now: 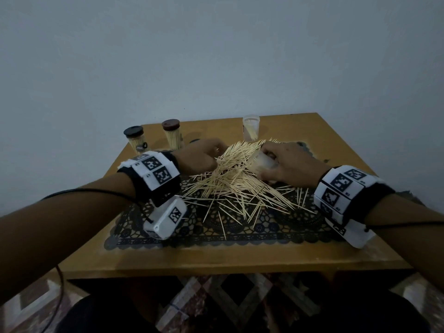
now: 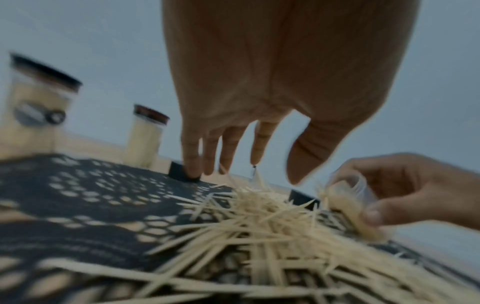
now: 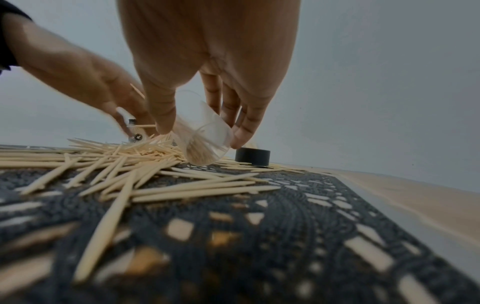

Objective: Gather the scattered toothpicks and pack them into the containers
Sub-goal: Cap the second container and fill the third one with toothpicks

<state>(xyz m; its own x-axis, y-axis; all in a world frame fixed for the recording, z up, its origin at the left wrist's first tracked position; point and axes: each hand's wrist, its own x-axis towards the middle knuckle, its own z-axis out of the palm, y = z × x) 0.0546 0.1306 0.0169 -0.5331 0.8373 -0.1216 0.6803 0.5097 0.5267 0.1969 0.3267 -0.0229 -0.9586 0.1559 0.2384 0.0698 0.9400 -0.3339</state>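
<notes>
Right hand (image 1: 292, 164) grips the clear container (image 3: 205, 139), tipped with its mouth in the toothpick pile (image 1: 236, 179) mid-worktop. Left hand (image 1: 201, 156) sits at the pile's left edge, fingers relaxed, holding nothing I can see. Best bet: keep the mouth low, sweep aligned bundles in, not crosswise.

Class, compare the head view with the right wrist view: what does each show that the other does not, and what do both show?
Only the head view shows two lidded containers full of toothpicks, and an open clear container at the table's far edge. Only the right wrist view shows a loose black lid on the mat. Both show the right hand gripping a tilted clear container, the left hand and the toothpick pile.
</notes>
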